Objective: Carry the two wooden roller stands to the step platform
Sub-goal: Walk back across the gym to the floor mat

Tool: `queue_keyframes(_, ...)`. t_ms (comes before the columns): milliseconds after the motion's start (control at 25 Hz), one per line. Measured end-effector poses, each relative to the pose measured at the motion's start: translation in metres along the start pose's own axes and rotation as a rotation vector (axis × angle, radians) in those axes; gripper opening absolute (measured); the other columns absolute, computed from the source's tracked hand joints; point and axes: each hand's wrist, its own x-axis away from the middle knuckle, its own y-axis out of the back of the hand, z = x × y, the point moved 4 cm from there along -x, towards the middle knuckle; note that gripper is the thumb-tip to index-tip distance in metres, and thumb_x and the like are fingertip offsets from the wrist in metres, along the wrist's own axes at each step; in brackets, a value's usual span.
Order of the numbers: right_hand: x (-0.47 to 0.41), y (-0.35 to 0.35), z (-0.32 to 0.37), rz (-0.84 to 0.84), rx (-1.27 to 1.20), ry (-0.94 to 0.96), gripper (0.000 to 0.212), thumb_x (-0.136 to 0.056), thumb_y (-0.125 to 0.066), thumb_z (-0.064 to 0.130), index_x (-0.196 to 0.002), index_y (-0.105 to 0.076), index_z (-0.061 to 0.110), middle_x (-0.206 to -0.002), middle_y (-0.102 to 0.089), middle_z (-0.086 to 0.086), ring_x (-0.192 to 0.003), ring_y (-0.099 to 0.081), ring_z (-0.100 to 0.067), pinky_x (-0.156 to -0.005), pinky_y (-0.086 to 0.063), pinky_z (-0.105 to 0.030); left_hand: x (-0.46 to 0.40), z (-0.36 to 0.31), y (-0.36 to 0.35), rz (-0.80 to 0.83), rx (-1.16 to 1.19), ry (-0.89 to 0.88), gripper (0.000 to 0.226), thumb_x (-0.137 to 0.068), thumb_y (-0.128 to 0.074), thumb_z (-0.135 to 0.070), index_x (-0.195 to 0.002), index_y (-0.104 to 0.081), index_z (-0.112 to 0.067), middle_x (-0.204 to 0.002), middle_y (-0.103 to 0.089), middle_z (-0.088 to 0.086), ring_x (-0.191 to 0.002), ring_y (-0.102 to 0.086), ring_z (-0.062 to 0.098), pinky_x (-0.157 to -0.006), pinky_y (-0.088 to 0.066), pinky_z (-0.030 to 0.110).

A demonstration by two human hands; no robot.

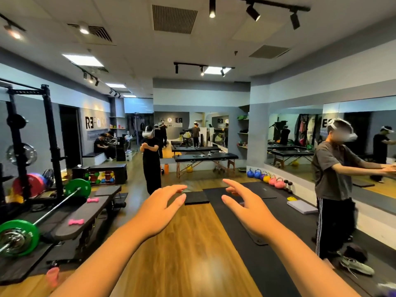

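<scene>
Two bare forearms reach forward at centre frame, left hand [159, 207] and right hand [249, 207] spread wide, holding nothing; no wooden roller stands visible.

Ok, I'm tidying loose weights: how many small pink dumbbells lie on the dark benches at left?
2. One pink dumbbell lies on the farther bench, a second pink dumbbell on the nearer bench. Others may be hidden.
</scene>
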Motion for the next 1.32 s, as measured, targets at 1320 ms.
queue_keyframes(1320,-0.817,-0.263,-0.470,0.058,-0.027,-0.007,0.057,-0.099,-0.051,0.060,-0.153,-0.038,0.050,-0.142,-0.053,0.020,-0.134,-0.047,-0.002,-0.107,-0.044,-0.036,-0.743,0.567,-0.260,0.012,-0.052,0.054,0.048,-0.101,-0.036,-0.064,-0.146,-0.047,-0.047,-0.146,-0.052,-0.023,-0.135,-0.042,-0.001,-0.109,-0.037,0.030)
